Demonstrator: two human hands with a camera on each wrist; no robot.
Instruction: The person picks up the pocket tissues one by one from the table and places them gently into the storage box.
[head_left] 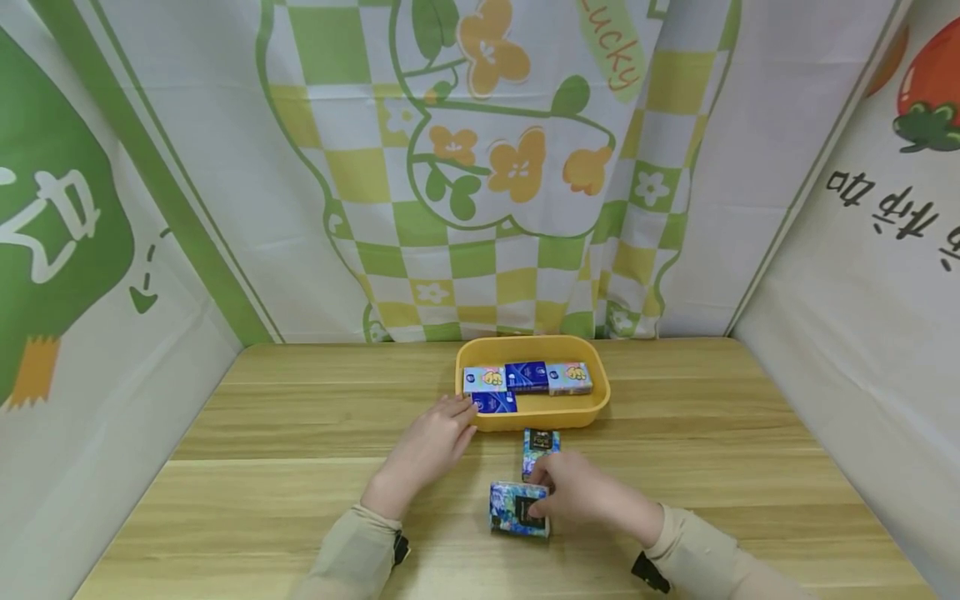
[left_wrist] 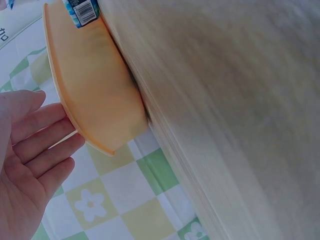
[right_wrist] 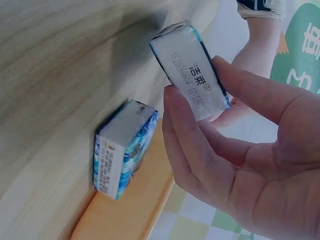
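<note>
My right hand [head_left: 581,492] pinches a small tissue pack [head_left: 508,507] with a blue-green floral print between thumb and fingers. The right wrist view shows that pack's white end with printed text, held above the table. Just beyond it, a matching floral tissue pack [head_left: 536,448] lies on the wood in front of a yellow basket [head_left: 543,422]. The fingertips of my left hand [head_left: 431,442] touch the basket's front left rim, fingers nearly straight in the left wrist view. Inside the basket are dark blue tissue packs [head_left: 527,377] and light blue cartoon-printed tissue packs [head_left: 573,377].
The basket stands at the back of a wooden table [head_left: 315,433], near a hanging green-and-yellow checked cloth [head_left: 480,275]. Printed white cloth walls rise on the left and right.
</note>
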